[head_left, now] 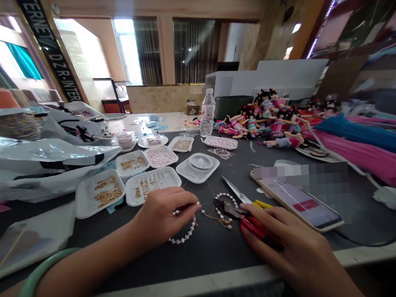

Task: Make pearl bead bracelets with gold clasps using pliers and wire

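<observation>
My left hand (170, 211) pinches a white beaded bracelet (187, 235) between thumb and forefinger. Its strand hangs in a curve below my fingers, and part of it is hidden behind them. My right hand (285, 233) is wrapped round red-handled pliers (234, 210), whose dark jaws point left. Under and beside the jaws a second beaded bracelet (226, 195) with a thin gold chain lies on the dark tabletop (205, 256). Scissors (236, 191) rest just beyond the pliers, blades pointing away; yellow shows near their handle end.
White trays hold gold findings (108, 191), pink-white beads (160, 156) and small metal parts. A spool of clear line (200, 162) sits in another tray. A phone (299, 200) lies right of my right hand. Behind stand a water bottle (208, 114) and a heap of dolls (270, 116).
</observation>
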A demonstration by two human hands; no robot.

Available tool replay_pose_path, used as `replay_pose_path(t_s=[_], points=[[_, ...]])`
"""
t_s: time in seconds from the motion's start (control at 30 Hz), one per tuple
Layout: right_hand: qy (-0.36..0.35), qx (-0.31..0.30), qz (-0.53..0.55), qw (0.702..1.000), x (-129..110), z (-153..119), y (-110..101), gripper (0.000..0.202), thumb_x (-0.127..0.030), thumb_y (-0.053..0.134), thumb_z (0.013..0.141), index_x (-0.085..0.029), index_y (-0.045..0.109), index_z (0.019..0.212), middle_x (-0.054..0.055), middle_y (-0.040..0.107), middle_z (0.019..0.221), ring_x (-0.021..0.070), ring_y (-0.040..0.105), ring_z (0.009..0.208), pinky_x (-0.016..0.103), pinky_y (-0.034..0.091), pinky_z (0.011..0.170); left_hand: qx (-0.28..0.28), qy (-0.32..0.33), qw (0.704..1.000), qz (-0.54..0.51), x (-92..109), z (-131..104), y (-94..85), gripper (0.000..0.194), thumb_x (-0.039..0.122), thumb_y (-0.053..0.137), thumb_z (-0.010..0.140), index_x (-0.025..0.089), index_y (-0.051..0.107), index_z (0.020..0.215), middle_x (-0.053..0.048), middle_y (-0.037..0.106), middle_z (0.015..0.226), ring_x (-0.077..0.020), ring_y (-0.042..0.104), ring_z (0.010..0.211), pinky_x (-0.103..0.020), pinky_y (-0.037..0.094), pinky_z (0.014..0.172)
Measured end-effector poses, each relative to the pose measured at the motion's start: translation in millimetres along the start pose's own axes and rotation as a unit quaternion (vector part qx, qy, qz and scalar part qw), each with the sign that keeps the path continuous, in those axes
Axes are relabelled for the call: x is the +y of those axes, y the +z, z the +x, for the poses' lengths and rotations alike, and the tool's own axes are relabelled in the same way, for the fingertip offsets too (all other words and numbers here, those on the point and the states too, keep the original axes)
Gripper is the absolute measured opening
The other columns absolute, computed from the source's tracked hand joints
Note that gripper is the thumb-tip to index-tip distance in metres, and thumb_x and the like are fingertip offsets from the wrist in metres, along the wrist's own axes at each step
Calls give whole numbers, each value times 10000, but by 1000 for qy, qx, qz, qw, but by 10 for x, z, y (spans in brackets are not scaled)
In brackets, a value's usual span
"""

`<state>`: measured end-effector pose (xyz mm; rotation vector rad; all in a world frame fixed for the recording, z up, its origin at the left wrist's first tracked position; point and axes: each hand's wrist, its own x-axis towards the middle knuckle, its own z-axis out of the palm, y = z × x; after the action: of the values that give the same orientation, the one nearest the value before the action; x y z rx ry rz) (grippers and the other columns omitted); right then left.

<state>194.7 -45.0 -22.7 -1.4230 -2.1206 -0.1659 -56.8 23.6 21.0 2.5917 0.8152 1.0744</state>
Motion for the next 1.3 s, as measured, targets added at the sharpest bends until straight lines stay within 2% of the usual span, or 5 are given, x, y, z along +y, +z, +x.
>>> replay_pose_path(t_s=[0.13,0.3,0.8,1.07,1.3], points=[[-20,5,-13,1000,-24,1,21,366,-311,509,881,-201,597,1218,92,653,929,214,666,831,330,571,676,-32,-96,991,-87,8,15,14,107,168,605,800,110,679,750,-43,688,629,-130,644,567,-204,486,567],[-43,-3,-44,998,4,-30,60,399,-309,515,876,-208,561,1259,97,644,918,233,665,830,365,572,663,-69,-245,927,-275,-22,37,50,108,222,618,799,129,646,753,-39,701,598,-159,688,587,-222,522,587],[-53,45,-94,993,-70,284,56,398,-356,483,896,-144,610,1207,114,610,838,267,637,732,436,549,620,6,-347,767,-539,-132,56,104,137,214,673,768,96,648,703,-4,627,591,-125,655,493,-196,509,507],[-35,23,-89,995,-17,226,112,394,-350,486,891,-159,618,1209,110,611,849,245,625,701,403,527,607,21,-374,745,-552,-145,72,103,128,178,643,781,83,655,696,-17,626,594,-123,646,483,-199,523,498],[-17,1,-84,996,-11,187,130,408,-345,544,858,-187,611,1229,103,619,871,243,624,714,402,529,615,15,-386,764,-517,-135,79,94,123,167,625,786,85,644,696,-15,627,593,-127,651,485,-199,517,505]])
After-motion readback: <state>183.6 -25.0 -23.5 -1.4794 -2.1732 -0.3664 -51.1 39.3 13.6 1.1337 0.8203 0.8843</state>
